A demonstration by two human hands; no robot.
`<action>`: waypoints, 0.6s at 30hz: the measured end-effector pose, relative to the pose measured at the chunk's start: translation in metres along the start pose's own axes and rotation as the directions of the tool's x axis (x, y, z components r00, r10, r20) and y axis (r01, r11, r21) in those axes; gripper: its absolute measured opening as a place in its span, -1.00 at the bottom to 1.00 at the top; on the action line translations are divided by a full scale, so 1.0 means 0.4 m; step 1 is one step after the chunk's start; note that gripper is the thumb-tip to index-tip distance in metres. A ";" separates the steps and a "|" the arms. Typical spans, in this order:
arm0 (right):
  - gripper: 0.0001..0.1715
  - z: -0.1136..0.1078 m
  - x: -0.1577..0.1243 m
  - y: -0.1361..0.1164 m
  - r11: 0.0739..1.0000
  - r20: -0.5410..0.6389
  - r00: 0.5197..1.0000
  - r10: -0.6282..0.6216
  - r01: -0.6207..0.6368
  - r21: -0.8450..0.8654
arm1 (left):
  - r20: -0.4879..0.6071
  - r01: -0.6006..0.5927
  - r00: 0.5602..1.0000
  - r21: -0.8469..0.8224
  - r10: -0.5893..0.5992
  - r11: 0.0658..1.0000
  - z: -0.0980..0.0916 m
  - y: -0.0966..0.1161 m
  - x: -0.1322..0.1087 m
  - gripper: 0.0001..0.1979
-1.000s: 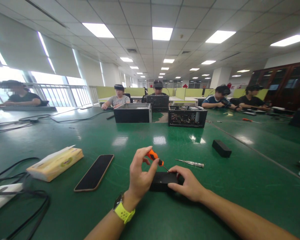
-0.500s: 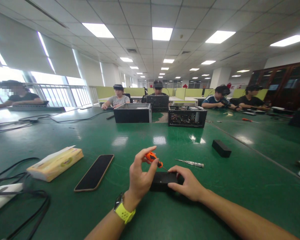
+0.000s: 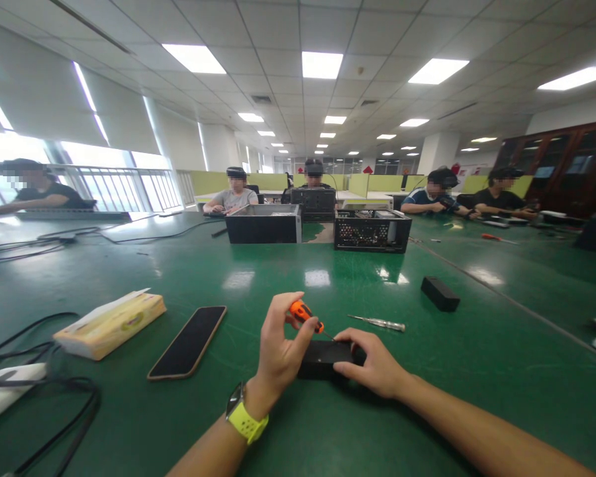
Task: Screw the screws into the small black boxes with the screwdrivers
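My left hand (image 3: 281, 341) is closed on the orange and black handle of a screwdriver (image 3: 305, 315). The screwdriver slants down to the right, its thin shaft reaching the top of a black rectangular box (image 3: 322, 360). Whether the tip sits in a screw is too small to tell. Around the right end of this box my right hand (image 3: 375, 364) is wrapped, thumb at the near side and fingers at the far side. The box rests on the green tabletop. Beyond my right hand lies a clear-handled slim screwdriver (image 3: 380, 323).
A phone (image 3: 187, 343) and a yellow tissue pack (image 3: 112, 324) lie to the left, beside black cables (image 3: 87, 417). Another black block (image 3: 440, 293) is at the right. Two computer cases (image 3: 264, 224) (image 3: 372, 231) stand farther back. Several people sit around the table.
The fingers of my left hand have shifted slightly at the screwdriver's handle, the index finger curling lower. My right hand and the box look the same.
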State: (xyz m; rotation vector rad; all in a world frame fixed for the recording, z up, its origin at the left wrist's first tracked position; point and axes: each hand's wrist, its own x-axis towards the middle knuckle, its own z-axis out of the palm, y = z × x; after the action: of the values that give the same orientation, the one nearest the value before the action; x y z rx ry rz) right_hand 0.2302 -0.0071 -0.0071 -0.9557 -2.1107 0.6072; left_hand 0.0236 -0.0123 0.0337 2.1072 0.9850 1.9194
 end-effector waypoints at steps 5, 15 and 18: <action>-0.61 -0.002 0.000 -0.001 1.000 0.000 1.000 0.002 -0.002 -0.008 | -0.012 0.048 0.999 0.050 -0.047 0.998 0.001 0.003 0.004 -0.60; -0.59 0.001 -0.001 0.000 1.000 -0.006 1.000 0.014 -0.014 -0.007 | 0.046 0.119 0.992 -0.161 -0.113 0.980 0.012 -0.004 -0.006 -0.57; -0.59 0.001 -0.002 0.001 1.000 -0.004 1.000 0.016 -0.016 -0.014 | 0.006 0.111 0.994 -0.156 -0.112 0.982 0.014 -0.006 -0.007 -0.51</action>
State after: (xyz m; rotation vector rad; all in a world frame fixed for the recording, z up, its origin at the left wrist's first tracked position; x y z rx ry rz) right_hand 0.2305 -0.0075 -0.0079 -0.9817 -2.1081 0.5990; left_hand 0.0280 -0.0101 0.0293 1.9227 0.9009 1.8803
